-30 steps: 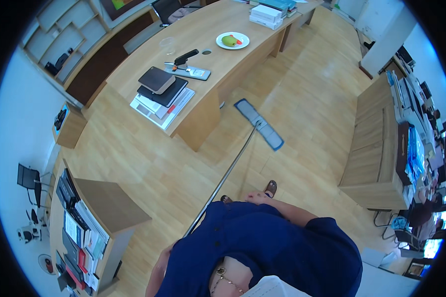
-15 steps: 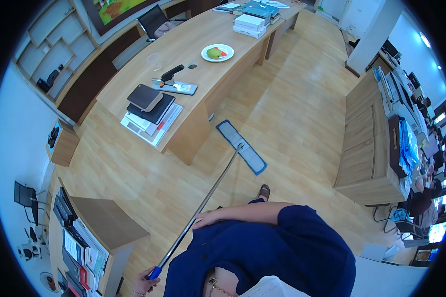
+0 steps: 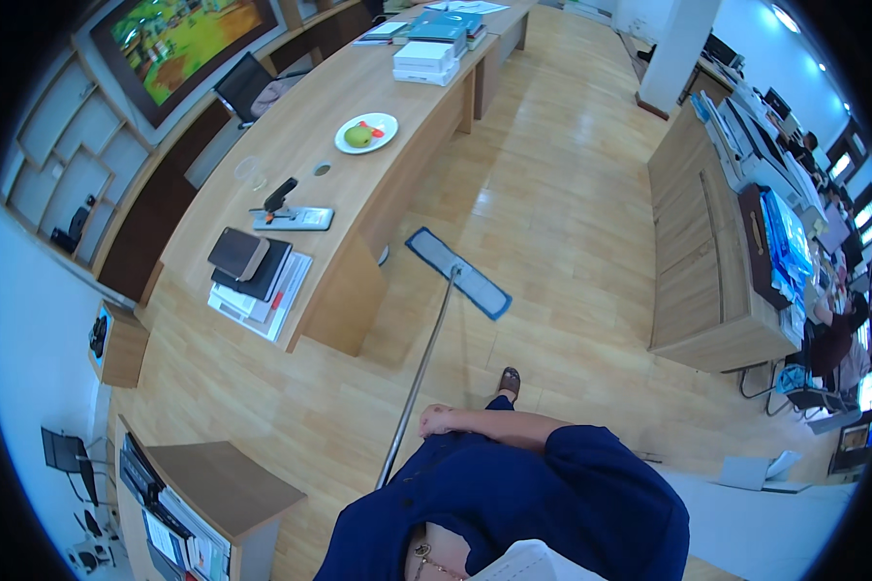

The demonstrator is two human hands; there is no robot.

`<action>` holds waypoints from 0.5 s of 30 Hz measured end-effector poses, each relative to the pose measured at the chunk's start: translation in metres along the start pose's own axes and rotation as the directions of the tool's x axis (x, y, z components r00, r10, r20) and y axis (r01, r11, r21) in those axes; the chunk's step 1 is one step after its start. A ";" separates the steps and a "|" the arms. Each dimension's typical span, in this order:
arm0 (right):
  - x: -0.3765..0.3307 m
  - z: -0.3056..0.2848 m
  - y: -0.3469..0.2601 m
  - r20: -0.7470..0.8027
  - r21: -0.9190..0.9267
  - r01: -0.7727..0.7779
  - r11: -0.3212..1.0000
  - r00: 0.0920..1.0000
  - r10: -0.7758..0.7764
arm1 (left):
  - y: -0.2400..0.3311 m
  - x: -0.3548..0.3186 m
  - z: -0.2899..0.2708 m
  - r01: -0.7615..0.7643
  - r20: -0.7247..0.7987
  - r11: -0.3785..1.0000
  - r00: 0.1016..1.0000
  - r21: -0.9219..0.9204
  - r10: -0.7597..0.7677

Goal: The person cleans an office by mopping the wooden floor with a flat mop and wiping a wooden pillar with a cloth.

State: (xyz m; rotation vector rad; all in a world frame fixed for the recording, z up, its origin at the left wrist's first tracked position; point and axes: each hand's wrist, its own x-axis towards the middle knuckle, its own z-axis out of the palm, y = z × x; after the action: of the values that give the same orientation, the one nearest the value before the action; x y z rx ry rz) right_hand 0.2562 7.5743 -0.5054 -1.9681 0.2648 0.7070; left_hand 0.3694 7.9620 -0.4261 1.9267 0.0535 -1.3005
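Note:
A flat mop [image 3: 458, 272] with a grey pad and blue fringe lies on the wooden floor, right of the big desk's near end. Its metal pole [image 3: 415, 387] runs down toward me and disappears behind my dark blue top. My left hand is out of sight, and so is the pole's blue grip. My right hand [image 3: 437, 420] is in front of my waist, a little to the right of the pole and seemingly apart from it. Its back shows; the fingers are mostly hidden, so their closure is unclear.
On the long desk [image 3: 388, 189] stand notebooks [image 3: 252, 266], a heavy stapler [image 3: 291, 215], a plate [image 3: 386, 124] with fruit and stacked books. A wooden cabinet [image 3: 693, 242] stands at right, a book-filled shelf unit [image 3: 228, 474] at lower left. My shoe [image 3: 510, 383] is near the mop.
The view has shifted, and the mop pole stands steeper. My left hand, earlier on the blue grip, has left the picture. My right hand, earlier against the pole, is now right of it.

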 end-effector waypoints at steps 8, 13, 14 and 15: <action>-0.059 -0.001 0.165 -0.407 0.396 0.063 0.916 0.907 0.113 | 0.179 0.079 0.143 -0.438 0.195 0.799 0.899 0.412 0.392; -0.193 -0.026 0.183 -0.322 0.762 -0.207 0.614 0.702 0.636 | 0.319 0.142 0.245 -0.281 0.204 0.937 0.949 0.209 0.240; -0.204 -0.016 0.203 -0.330 0.777 -0.195 0.598 0.682 0.652 | 0.339 0.163 0.268 -0.303 0.231 0.936 0.938 0.177 0.260; -0.208 -0.004 0.224 -0.309 0.779 -0.269 0.566 0.622 0.720 | 0.360 0.181 0.292 -0.306 0.248 0.940 0.932 0.151 0.264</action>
State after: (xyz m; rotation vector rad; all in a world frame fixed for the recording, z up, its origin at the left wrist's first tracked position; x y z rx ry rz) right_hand -0.0139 7.4382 -0.5484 -1.2969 1.3886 0.2184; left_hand 0.3902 7.4655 -0.4073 1.8432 -0.4647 -1.3501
